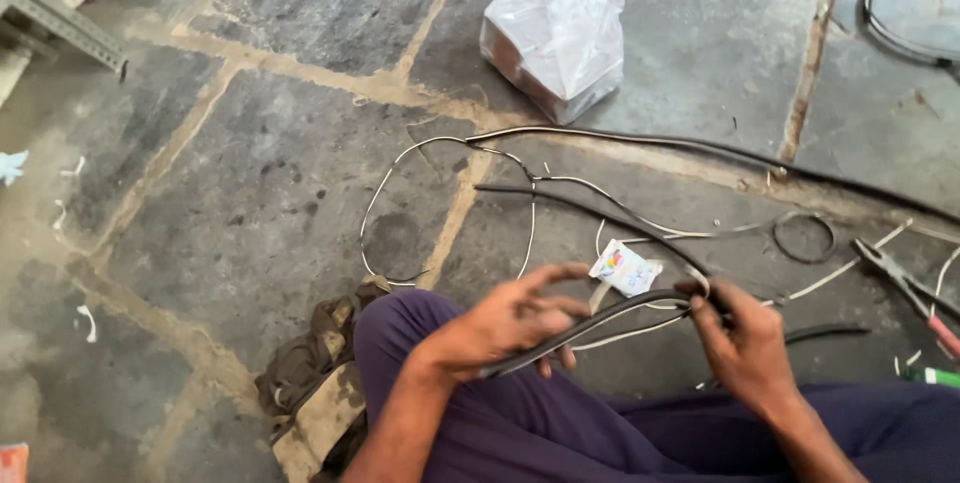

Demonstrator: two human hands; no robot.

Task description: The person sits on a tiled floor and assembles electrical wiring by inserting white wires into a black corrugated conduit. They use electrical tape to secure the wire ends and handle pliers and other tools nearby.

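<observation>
The grey stone-slab floor (250, 203) with sandy joints fills the view. At twelve o'clock sits a knotted white plastic bag (556, 35) holding a box. The person's purple-trousered knee (420, 343) rises at six o'clock. The left hand (510, 323) closes around a flat black rubber-sheathed cable (600, 321), which spans to the right hand (745, 343), pinched at its bent end. Red-handled pliers (905, 288) lie at three o'clock. A small white printed sachet (625, 268) lies just beyond the hands.

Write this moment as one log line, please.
left hand: holds cable | right hand: pinches cable end | pliers: on floor
</observation>
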